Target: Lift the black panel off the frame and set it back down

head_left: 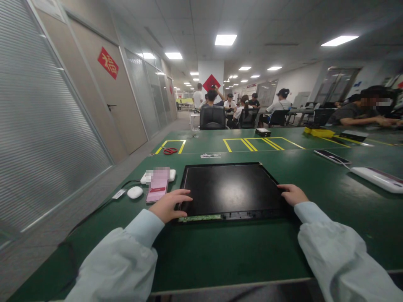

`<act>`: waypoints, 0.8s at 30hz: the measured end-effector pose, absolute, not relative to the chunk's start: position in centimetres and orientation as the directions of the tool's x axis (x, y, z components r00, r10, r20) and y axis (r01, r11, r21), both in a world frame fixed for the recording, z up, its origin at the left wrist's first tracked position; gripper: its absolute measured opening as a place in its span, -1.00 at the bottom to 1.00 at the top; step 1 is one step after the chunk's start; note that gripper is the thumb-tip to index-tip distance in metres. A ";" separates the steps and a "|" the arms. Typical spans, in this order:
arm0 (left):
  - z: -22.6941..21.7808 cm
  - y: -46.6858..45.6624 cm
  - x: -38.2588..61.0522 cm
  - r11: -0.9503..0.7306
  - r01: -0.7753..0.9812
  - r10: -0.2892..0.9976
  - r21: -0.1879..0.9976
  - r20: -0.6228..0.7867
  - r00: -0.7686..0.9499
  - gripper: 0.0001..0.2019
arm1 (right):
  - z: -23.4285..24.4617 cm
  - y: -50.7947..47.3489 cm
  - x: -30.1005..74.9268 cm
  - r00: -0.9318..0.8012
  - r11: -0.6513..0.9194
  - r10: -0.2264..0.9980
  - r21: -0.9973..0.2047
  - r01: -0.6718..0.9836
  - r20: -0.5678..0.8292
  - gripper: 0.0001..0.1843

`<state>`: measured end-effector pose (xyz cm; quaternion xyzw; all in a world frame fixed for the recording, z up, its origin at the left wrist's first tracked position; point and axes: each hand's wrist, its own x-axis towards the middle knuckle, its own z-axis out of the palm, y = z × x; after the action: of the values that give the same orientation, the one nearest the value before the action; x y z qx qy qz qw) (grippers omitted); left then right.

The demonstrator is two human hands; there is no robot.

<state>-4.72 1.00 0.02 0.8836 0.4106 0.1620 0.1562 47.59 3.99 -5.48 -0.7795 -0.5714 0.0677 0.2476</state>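
Observation:
A flat black screen panel [231, 188] lies on the green table [220, 251] in front of me, a strip of green circuit board showing along its near edge. My left hand [170, 204] rests on the panel's near left corner, fingers stretched out over the edge. My right hand [292, 193] lies on the panel's right edge, fingers flat and pointing left. Both arms are in pale blue sleeves. Neither hand holds anything.
Left of the panel lie a pink phone [157, 187], a white earbud case [135, 192] and a cable. Red scissors [170, 151] sit farther back, a dark phone [332, 157] and a white device [378, 179] to the right. Several people sit at tables beyond.

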 end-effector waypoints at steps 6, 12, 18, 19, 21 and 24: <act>0.1 0.8 -4.8 -0.651 0.650 0.746 0.392 0.177 0.642 -0.55 | -3.5 3.4 46.6 0.339 -0.242 0.937 -0.543 0.804 0.084 -0.42; 0.2 0.6 -4.7 -0.636 0.643 0.758 0.426 0.191 0.624 -0.59 | -3.6 3.6 46.6 0.351 -0.257 0.935 -0.583 0.771 0.052 -0.37; 0.1 0.6 -4.6 -0.630 0.630 0.764 0.453 0.216 0.608 -0.60 | -4.7 4.1 47.4 0.339 -0.216 0.936 -0.601 0.770 0.099 -0.37; 0.1 0.6 -4.6 -0.628 0.632 0.766 0.454 0.218 0.605 -0.59 | -4.8 4.2 47.5 0.336 -0.213 0.937 -0.600 0.771 0.099 -0.37; 0.1 0.6 -4.7 -0.621 0.640 0.773 0.452 0.219 0.596 -0.58 | -5.0 4.2 47.6 0.338 -0.220 0.937 -0.597 0.772 0.092 -0.37; 0.1 0.5 -4.7 -0.612 0.649 0.782 0.452 0.221 0.583 -0.57 | -4.9 4.1 47.5 0.358 -0.234 0.929 -0.598 0.767 0.095 -0.42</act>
<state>-4.66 0.53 0.11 0.8744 0.4091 0.2031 0.1636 47.52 4.08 -4.88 -0.7727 -0.5486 0.1416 0.2863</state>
